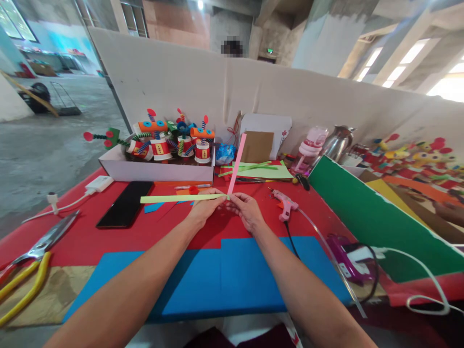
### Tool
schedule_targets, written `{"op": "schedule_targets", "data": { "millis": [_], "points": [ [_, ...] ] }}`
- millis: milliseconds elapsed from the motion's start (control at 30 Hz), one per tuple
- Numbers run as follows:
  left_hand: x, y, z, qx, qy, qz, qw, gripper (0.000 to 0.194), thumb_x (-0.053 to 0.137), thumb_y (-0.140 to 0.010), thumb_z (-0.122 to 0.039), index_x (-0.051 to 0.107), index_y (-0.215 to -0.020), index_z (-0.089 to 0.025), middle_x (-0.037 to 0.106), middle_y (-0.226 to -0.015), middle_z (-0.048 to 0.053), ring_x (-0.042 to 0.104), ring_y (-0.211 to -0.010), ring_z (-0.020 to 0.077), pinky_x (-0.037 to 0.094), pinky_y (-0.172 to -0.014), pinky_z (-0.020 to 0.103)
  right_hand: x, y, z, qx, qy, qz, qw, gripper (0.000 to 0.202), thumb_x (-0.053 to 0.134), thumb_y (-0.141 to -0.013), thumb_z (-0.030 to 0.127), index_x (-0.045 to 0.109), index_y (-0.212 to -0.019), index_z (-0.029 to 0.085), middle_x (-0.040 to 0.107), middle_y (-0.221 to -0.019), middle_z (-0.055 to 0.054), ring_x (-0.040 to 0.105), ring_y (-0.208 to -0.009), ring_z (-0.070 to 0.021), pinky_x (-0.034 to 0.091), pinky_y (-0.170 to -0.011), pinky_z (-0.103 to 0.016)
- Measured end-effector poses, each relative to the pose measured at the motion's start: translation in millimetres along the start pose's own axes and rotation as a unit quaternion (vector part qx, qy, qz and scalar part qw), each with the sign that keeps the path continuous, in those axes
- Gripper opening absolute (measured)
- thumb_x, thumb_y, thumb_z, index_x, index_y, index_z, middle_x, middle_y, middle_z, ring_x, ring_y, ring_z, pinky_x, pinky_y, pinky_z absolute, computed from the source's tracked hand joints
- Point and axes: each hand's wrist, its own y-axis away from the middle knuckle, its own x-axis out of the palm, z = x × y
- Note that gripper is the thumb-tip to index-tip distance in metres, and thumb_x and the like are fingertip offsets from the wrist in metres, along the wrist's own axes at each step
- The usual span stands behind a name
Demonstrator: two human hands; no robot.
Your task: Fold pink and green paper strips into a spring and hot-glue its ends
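Observation:
Two paper strips meet at a corner between my hands, over the red table cover. The yellow-green strip [170, 198] runs out level to the left, and the pink strip [237, 164] points up and away. My left hand [207, 207] is closed, its fingertips pinching the yellow-green strip close to the joined end. At the corner itself, my right hand [246, 209] pinches both strips with thumb and fingers. Fingers hide part of the joint. Just right of my right hand lies a pink glue gun [285, 204].
A white box [155, 170] of paper-cup figures stands at the back left. Left lie a black phone [125, 205] and large scissors [39, 251]. Blue sheets [195, 280] cover the front edge. Green strips [253, 168] lie behind my hands; a green panel [369, 222] stands right.

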Motion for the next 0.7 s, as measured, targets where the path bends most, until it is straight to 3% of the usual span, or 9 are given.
{"op": "schedule_targets", "data": {
  "millis": [133,300,500,700],
  "points": [
    [0.5,0.2,0.4,0.008,-0.026,0.004,1.000,0.021,0.071,-0.060,-0.034,0.058,-0.063,-0.018,0.056,-0.055,-0.003,0.049,-0.051,0.0096,0.040,-0.051,0.022,-0.8,-2.0,-1.8,-0.005,0.005,-0.006,1.000,0.034,0.084,-0.047,0.036,0.066,-0.067,0.016,0.067,-0.060,0.001,0.063,-0.055,-0.0111,0.055,-0.065,-0.027],
    [0.2,0.8,0.7,0.017,-0.076,-0.040,0.996,0.020,0.069,-0.064,-0.035,0.057,-0.061,-0.019,0.056,-0.054,-0.003,0.050,-0.053,0.0104,0.039,-0.051,0.022,-0.3,-3.5,-4.3,-0.027,0.014,-0.031,0.999,0.031,0.083,-0.049,0.035,0.066,-0.066,0.016,0.066,-0.059,0.001,0.063,-0.056,-0.0117,0.055,-0.065,-0.027],
    [-0.7,1.0,3.3,0.007,-0.035,-0.023,0.999,0.022,0.069,-0.065,-0.035,0.055,-0.059,-0.019,0.055,-0.052,-0.004,0.049,-0.049,0.0095,0.039,-0.048,0.021,1.8,-2.9,-3.6,-0.033,0.025,-0.041,0.998,0.031,0.082,-0.048,0.038,0.066,-0.064,0.017,0.064,-0.053,0.001,0.062,-0.051,-0.0127,0.052,-0.057,-0.025],
    [1.0,0.5,2.8,-0.017,0.007,0.005,1.000,0.026,0.074,-0.061,-0.037,0.063,-0.067,-0.015,0.063,-0.062,0.002,0.054,-0.054,0.0115,0.044,-0.050,0.023,4.0,-2.1,-5.1,-0.057,-0.007,-0.062,0.996,0.026,0.081,-0.049,0.034,0.068,-0.065,0.019,0.064,-0.055,0.003,0.057,-0.051,-0.0096,0.049,-0.056,-0.022]
  ]
}}
